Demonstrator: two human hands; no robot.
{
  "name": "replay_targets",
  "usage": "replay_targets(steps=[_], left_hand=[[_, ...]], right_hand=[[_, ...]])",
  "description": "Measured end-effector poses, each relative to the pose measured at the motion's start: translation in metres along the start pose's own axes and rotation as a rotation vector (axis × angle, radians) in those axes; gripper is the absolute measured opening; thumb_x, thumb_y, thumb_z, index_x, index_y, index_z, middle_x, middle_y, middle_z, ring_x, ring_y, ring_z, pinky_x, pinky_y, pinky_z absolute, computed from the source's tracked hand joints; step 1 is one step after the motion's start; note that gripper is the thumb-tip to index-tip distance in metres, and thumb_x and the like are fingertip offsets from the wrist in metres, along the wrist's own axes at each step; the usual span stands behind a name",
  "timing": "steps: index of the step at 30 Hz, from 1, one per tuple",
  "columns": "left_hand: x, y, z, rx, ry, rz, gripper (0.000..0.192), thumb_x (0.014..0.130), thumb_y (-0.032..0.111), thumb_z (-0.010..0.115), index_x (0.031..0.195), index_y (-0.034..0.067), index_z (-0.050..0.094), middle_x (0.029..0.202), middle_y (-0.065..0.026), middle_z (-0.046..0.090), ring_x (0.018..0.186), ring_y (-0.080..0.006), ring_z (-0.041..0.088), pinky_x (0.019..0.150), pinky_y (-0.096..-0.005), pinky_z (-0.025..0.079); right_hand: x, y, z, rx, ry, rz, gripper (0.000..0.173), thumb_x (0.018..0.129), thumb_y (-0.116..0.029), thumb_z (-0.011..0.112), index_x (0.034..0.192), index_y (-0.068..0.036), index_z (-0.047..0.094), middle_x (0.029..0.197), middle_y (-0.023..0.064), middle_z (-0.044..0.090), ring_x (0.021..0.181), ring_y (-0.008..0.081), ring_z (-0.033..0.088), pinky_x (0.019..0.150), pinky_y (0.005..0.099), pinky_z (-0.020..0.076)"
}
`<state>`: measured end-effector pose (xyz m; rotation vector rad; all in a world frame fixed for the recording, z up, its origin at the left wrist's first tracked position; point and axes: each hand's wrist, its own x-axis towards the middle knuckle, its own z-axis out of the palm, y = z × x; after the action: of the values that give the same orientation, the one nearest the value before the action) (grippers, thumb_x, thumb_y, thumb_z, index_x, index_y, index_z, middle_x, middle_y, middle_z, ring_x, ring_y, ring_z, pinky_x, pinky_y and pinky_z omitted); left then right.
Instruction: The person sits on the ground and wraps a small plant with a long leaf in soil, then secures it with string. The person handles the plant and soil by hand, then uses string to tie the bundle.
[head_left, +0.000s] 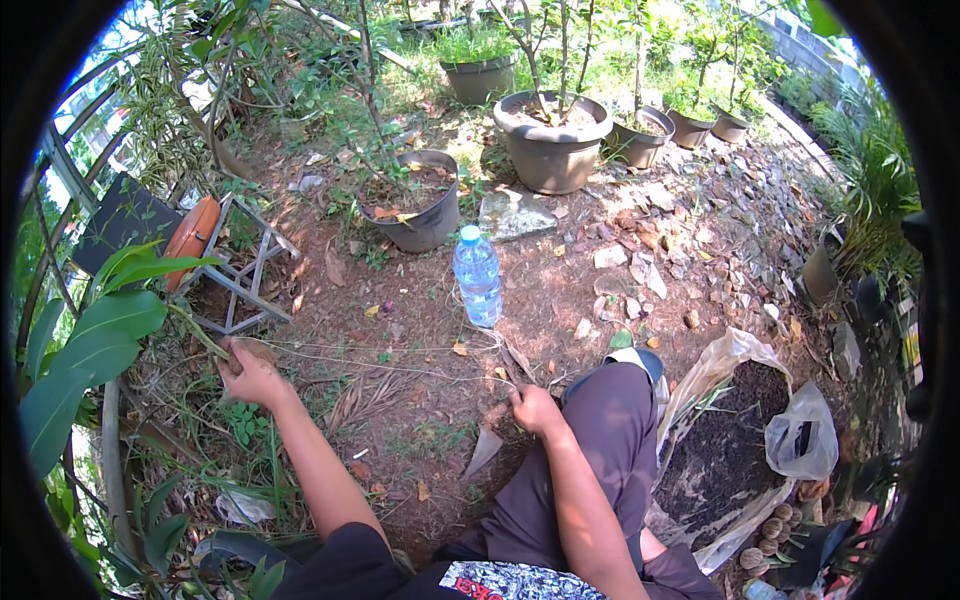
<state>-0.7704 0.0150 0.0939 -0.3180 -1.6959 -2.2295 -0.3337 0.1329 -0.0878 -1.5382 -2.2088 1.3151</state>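
Observation:
My left hand (253, 373) is closed around the lower end of a green stem (201, 331) with broad glossy leaves (112, 341). A brownish clump shows at its fingers, though most of it is covered. Thin pale string (382, 349) stretches from there across the ground. One strand ends in my right hand (535, 409), pinched between thumb and fingers beside my bent knee. Beyond the string, a clear plastic bottle (478, 281) with a blue cap stands upright, partly filled, with loops of string around its base.
To the right lies an opened plastic sack (750, 349) of dark soil (720, 450), with several round brown balls (771, 534) below it. A metal frame (251, 270) stands at left. Potted plants, including a large pot (553, 146), and broken stones (649, 274) occupy the far ground.

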Motion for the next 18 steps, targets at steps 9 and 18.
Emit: replay_targets(steps=[9,18], left_hand=[[-0.052,-0.038,0.006,0.923,-0.837,0.460,0.038,0.094,0.018,0.079,0.125,-0.003,0.073,0.109,-0.0122,0.078,0.103,-0.0244,0.074,0.097,-0.0373,0.056],[-0.185,-0.027,0.098,-0.005,-1.090,-0.355,0.052,0.091,0.021,0.087,0.137,0.002,0.070,0.131,-0.0125,0.069,0.114,-0.0222,0.069,0.099,-0.0368,0.056]], right_hand=[[-0.025,-0.006,-0.026,1.045,-1.100,-0.057,0.034,0.114,-0.025,0.052,0.108,0.004,0.069,0.062,-0.0033,0.048,0.053,0.0084,0.042,0.055,0.0294,0.0397],[-0.024,-0.018,0.004,-0.029,-0.281,-0.052,0.069,0.100,-0.044,0.070,0.148,0.004,0.056,0.125,0.0379,0.064,0.118,0.0452,0.065,0.104,0.0460,0.0522]])
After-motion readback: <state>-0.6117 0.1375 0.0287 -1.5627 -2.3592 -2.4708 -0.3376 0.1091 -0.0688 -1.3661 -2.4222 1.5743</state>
